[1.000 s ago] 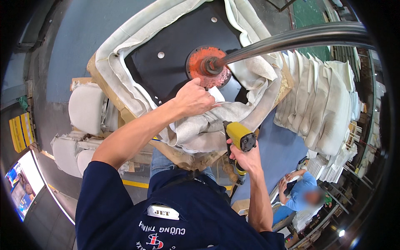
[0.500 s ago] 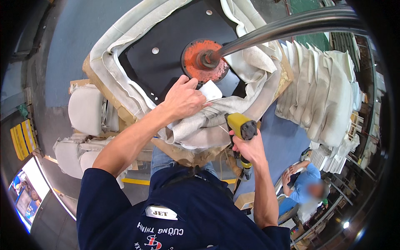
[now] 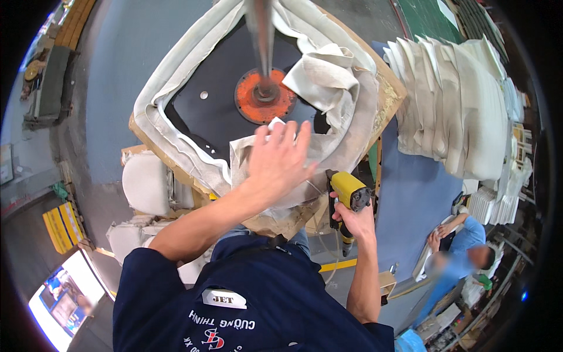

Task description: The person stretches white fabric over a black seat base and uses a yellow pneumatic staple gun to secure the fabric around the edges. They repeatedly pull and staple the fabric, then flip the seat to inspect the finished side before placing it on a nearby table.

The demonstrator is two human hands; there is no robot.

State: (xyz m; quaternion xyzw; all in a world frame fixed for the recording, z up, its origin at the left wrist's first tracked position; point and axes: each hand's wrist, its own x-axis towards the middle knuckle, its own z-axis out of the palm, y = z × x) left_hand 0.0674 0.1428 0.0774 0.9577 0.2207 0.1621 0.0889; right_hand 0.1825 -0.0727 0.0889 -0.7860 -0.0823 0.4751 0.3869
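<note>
My left hand (image 3: pixel 280 154) lies over the near side of an upholstered seat piece, fingers spread, on a pale fabric flap (image 3: pixel 241 154). A small white piece (image 3: pixel 274 122) peeks out by its fingertips. In my right hand (image 3: pixel 356 220) is a yellow and black staple gun (image 3: pixel 349 190), gripped by its handle just off the piece's near right edge. Around the black panel (image 3: pixel 196 114) runs a padded pale fabric border (image 3: pixel 153 100). An orange round plate (image 3: pixel 249 104) sits on the panel's middle, beneath a metal rod (image 3: pixel 259 35). Crumpled fabric (image 3: pixel 322 76) is bunched right of the plate.
A row of pale padded panels (image 3: pixel 451 105) stands at the right on a blue surface (image 3: pixel 410 188). Pale cushions (image 3: pixel 146 183) are stacked at the left. A thin hose (image 3: pixel 336 267) hangs below the gun. Another person in blue (image 3: pixel 463 243) works at the lower right.
My left hand has gone from a closed grip near the orange plate to spread fingers on the near flap. The staple gun sits slightly lower and farther right. The whole view has turned.
</note>
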